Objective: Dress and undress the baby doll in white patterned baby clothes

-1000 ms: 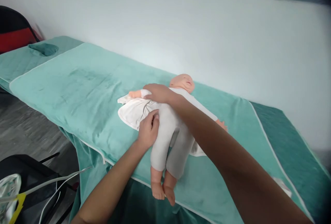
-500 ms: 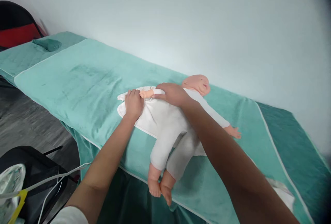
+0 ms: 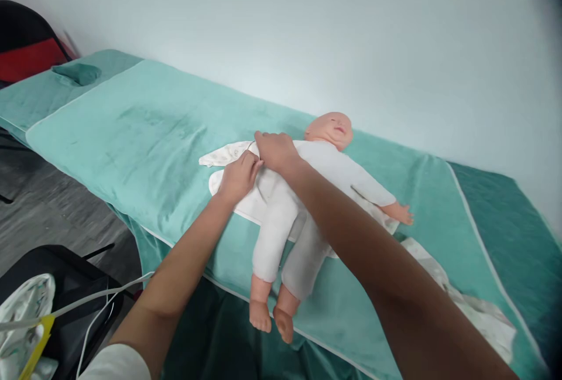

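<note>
A baby doll in white clothing lies on its back, its head near the wall and its feet toward me. Under it a white baby top is spread, with a dotted sleeve stretching out to the left. My left hand is closed, fingertips pinching the top's cloth beside the doll's arm. Over that arm curls my right hand, its fingers meeting the left ones. The doll's hand on this side is hidden beneath my hands; its other arm stretches out to the right.
A green sheet covers the long bed beside a white wall. Crumpled patterned cloth lies near my right forearm. At lower left, a black chair holds printed cloth, with a white cable crossing in front.
My left hand has moved right, up to my right hand, which has shifted slightly left along the doll's arm. The doll's small hand, visible before, is now covered.
</note>
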`<state>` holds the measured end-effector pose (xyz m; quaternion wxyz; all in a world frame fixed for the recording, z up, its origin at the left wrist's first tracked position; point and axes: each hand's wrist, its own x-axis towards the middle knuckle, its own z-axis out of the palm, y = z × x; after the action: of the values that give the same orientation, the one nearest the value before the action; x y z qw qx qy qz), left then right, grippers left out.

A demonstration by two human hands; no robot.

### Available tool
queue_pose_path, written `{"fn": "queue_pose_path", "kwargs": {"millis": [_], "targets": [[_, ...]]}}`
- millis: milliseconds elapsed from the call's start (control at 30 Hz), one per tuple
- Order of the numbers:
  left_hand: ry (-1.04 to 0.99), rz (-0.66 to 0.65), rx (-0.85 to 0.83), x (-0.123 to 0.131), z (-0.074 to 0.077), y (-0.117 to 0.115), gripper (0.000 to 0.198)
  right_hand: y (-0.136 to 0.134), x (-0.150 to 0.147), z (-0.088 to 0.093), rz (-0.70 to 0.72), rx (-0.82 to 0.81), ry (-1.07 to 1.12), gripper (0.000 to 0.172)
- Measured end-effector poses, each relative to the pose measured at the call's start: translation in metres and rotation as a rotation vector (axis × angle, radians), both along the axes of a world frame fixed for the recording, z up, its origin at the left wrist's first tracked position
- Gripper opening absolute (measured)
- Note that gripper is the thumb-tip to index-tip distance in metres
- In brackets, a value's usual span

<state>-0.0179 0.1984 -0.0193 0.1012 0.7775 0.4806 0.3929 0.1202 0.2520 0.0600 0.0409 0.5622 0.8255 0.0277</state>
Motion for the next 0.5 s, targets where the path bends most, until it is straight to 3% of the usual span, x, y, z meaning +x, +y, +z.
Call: {"fn": "queue_pose_path", "kwargs": {"millis": [67,167,233,333,400,500], "targets": [[0.018,0.043,-0.065,0.000,0.001,0.000,0.027,-0.003,0.006,0.001,0.015,0.023,0.112,0.031],[-0.009,0.137,-0.167,0.000,0.003,0.001,0.027,-0.021,0.040,0.005,-0.006,0.201,0.529,0.023],[0.003,0.183,-0.208,0.000,0.004,0.001,0.032,-0.041,0.073,0.002,-0.160,0.461,0.822,0.019],[0.094,0.177,-0.202,0.002,0.004,0.001,0.031,-0.078,0.120,-0.012,-0.533,0.797,1.016,0.013],[0.098,0.155,-0.140,0.003,0.004,0.001,0.029,-0.099,0.140,-0.024,-0.741,0.785,0.981,0.014],[-0.058,0.130,-0.041,0.006,0.006,0.001,0.031,-0.116,0.152,-0.038,-0.864,0.601,0.879,0.022]]}}
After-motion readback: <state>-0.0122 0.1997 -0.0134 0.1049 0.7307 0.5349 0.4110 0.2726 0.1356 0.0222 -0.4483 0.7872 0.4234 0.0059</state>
